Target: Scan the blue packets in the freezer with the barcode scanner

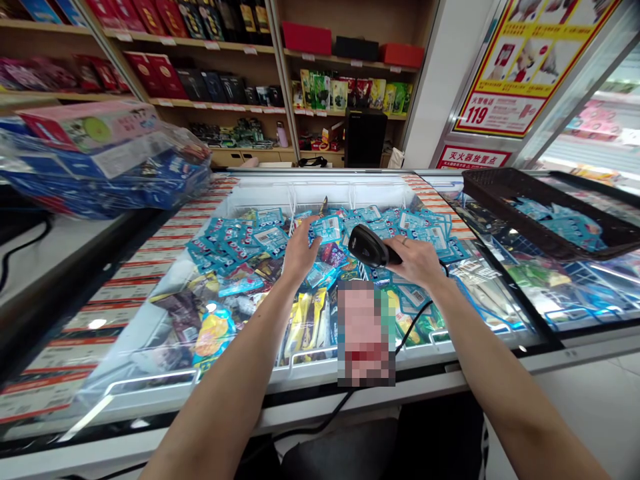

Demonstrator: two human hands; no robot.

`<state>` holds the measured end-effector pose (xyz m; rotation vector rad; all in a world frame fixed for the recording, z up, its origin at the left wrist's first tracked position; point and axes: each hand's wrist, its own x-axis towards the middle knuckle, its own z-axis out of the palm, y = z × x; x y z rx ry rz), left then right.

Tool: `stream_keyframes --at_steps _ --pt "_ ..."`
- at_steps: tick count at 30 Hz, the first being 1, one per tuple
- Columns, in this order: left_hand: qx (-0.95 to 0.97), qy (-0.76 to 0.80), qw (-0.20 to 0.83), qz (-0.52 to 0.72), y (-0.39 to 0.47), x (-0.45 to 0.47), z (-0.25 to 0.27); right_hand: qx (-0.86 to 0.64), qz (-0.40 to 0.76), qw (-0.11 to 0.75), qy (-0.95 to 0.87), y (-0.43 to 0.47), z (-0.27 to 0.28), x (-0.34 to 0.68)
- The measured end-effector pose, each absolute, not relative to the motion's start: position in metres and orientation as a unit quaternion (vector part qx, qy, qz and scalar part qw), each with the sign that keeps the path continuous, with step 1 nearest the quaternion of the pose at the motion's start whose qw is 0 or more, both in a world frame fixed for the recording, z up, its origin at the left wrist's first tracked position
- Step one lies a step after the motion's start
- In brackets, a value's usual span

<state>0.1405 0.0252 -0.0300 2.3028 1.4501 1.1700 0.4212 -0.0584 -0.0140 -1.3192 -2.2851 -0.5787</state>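
Note:
My left hand (301,252) is over the middle of the glass-topped freezer, its fingers and thumb closed on the left edge of a blue packet (328,229) with a white label. In my right hand (417,261) is a black barcode scanner (369,247), gripped by its handle, its head pointing left toward the packet. Many more blue packets (273,240) lie loosely spread around both hands. A pixelated patch hides an area below the scanner.
A dark brown basket (480,193) with blue packets stands at the right. Plastic-wrapped boxes (100,160) are piled at the left. The scanner's black cable (414,327) runs over the front edge of the freezer (320,373). Stocked shelves (210,47) line the back.

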Motion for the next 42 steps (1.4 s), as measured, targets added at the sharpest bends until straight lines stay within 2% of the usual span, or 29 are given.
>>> stream_keyframes --at_steps 8,13,20,28,37,42 --pt "0.776 0.483 0.094 0.395 0.025 0.141 -0.028 -0.486 -0.212 0.207 -0.822 -0.059 -0.014 0.421" --pt "0.769 0.488 0.055 0.41 0.024 0.142 -0.027 -0.492 -0.21 0.199 -0.821 -0.059 -0.013 0.421" --pt "0.673 0.57 0.021 0.471 0.017 0.142 -0.024 -0.508 -0.217 0.206 -0.808 -0.057 -0.013 0.426" --pt "0.625 0.624 -0.004 0.47 0.022 0.14 -0.034 -0.551 -0.204 0.191 -0.787 -0.051 -0.011 0.427" --pt "0.573 0.651 0.026 0.497 0.016 0.142 -0.026 -0.575 -0.205 0.19 -0.769 -0.038 0.003 0.419" --pt "0.562 0.656 0.002 0.505 0.013 0.14 -0.026 -0.584 -0.213 0.204 -0.756 -0.031 0.009 0.418"
